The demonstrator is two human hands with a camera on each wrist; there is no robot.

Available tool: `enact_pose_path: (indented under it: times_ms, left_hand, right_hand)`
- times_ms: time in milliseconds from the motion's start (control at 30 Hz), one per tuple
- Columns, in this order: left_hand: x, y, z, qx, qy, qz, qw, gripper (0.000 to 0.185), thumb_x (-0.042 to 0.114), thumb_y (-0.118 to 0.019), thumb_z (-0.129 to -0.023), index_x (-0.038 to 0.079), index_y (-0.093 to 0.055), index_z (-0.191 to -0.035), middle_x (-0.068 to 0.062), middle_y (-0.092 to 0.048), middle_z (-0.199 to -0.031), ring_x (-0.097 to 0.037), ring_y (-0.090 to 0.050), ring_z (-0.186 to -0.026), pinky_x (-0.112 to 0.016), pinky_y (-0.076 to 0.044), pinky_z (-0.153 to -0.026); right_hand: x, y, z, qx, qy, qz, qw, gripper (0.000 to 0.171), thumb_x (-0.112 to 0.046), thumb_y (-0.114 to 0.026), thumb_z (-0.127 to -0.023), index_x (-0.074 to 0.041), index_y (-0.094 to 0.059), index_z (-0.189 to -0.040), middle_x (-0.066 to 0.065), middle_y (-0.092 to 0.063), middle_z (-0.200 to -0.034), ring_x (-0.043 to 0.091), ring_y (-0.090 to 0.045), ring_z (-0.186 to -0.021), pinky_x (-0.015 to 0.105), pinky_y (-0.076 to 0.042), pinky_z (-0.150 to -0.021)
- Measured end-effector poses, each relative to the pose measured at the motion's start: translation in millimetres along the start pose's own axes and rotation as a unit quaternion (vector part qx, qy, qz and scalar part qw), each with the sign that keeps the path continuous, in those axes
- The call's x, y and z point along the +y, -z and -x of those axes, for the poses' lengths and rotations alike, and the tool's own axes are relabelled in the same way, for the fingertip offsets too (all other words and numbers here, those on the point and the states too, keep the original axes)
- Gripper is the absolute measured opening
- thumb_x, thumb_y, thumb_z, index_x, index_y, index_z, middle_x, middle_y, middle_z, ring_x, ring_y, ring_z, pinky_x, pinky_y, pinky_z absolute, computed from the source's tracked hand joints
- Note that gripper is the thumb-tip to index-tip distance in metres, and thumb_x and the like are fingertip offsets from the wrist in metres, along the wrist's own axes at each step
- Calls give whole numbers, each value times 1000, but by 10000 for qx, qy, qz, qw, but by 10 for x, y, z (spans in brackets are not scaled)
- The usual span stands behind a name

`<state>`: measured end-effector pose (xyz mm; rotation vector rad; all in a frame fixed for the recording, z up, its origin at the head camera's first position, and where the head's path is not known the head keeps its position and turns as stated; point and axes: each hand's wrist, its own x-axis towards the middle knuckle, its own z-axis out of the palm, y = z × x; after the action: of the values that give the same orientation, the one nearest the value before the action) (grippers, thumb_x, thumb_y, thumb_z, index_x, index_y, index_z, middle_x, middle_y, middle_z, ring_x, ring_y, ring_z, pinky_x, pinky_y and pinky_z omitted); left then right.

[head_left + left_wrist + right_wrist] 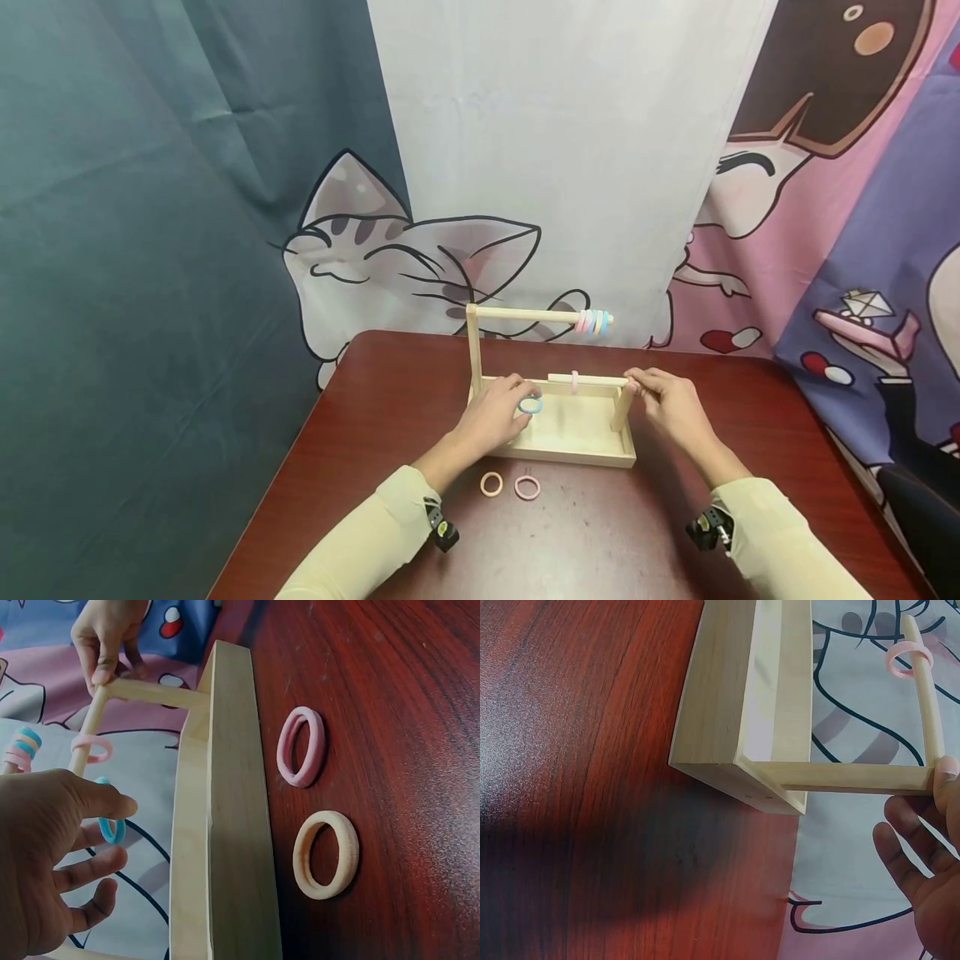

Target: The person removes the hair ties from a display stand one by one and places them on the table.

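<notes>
My left hand pinches a light-blue hair tie between thumb and fingers, over the left part of a wooden stand's tray. The other fingers of that hand are loosely bent. At the stand's right end, my right hand grips the top of the short post, thumb and index finger at its corner with the lower peg. A pink hair tie hangs around this lower peg, partway along it. Several pink, yellow and blue hair ties sit near the free end of the upper peg.
On the dark red table, in front of the tray, lie a loose beige hair tie and a loose pink hair tie, side by side. A taller post rises at the tray's left end. Printed curtains hang behind the table.
</notes>
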<state>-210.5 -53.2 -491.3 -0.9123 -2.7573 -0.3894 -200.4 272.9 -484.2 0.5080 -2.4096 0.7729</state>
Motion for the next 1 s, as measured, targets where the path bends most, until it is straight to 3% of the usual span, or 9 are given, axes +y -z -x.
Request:
enact_pose_path:
  times_ms: [200, 467, 1000]
  left_hand:
    - [37, 8, 41, -154, -92, 40, 9998, 36, 34, -86, -97, 25, -73, -129, 4, -75, -122, -20, -74, -112, -39, -61, -94]
    - [114, -42, 117, -637, -233, -29, 9977, 38, 45, -85, -96, 28, -75, -129, 9, -75, -124, -17, -72, -114, -36, -59, -86]
    - [308, -142, 236, -1085, -630, -107, 9920, 39, 47, -84, -98, 30, -78, -132, 12, -71, -114, -6, -65, -98, -22, -52, -76]
  right_hand:
    - [-6, 4, -5, 14, 24, 15, 10000, 19, 4, -85, -92, -1, -85, -110, 8, -82, -91, 12, -64, -71, 12, -45, -65]
    - [-9, 5, -6, 3, 28, 42, 10000, 17, 4, -85, -92, -3, -85, -108, 7, -80, -88, 10, -59, -68, 12, -41, -63]
    - [-11, 0, -7, -45, -28, 61, 10000, 17, 3, -85, -93, -2, -85, -108, 8, -81, -89, 12, -61, -70, 12, -42, -65]
